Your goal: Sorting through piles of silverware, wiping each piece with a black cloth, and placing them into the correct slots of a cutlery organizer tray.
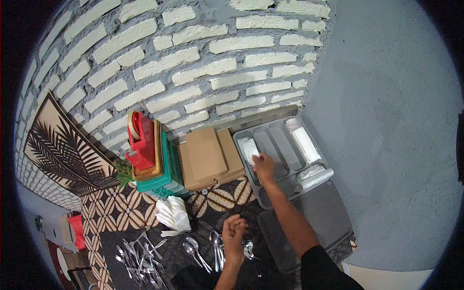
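Note:
My right hand (264, 167) reaches into the left compartment of a grey plastic cutlery tray (259, 194), its fingers closed on a white folded packet, perhaps napkins or plastic (249, 148). My left hand (233, 232) hovers above the dark mat with its fingers loosely curled and nothing visible in it. Beneath and beside it lie metal spoons (214, 246), with more spoons (248, 245) to its right and two spoons (195, 252) to its left. A tangled pile of forks (141, 261) lies farther left. White crumpled napkins or cloths (174, 216) rest behind the spoons.
White wrapped packs (303, 139) and a clear plastic roll (315, 178) occupy other tray compartments. Grey lids (319, 214) lie in front of the tray. Cardboard boxes (206, 156), a teal crate (165, 181) and a red tape dispenser (141, 145) stand along the brick wall.

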The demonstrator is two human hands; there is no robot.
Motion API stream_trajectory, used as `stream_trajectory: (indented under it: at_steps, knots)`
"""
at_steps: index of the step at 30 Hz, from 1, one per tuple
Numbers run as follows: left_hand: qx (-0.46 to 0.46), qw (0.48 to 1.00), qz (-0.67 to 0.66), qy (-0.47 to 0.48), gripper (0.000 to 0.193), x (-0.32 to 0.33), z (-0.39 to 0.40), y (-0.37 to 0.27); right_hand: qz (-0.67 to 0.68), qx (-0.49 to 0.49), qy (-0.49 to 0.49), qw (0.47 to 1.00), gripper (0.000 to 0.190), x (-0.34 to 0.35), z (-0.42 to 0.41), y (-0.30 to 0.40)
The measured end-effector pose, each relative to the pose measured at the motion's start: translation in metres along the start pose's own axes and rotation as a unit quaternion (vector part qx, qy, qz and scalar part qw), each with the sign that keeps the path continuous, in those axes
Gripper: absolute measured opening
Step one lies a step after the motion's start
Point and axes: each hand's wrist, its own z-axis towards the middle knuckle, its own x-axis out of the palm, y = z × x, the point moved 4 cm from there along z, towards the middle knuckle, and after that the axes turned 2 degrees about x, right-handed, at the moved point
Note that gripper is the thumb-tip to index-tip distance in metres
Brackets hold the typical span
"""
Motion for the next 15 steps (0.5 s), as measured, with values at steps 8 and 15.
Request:
stream_trajectory:
  at_steps: [8,15]
  knots:
    - [-0.010,1.000,-0.017,0.000,0.029,-0.001,0.001,0.002,-0.278,-0.157,-0.171,0.932,0.024,0.024,0.054,-0.018]
    - [-0.008,0.999,-0.025,-0.046,0.025,-0.029,0.002,-0.005,-0.282,-0.176,-0.134,0.934,0.030,0.033,0.024,-0.008]
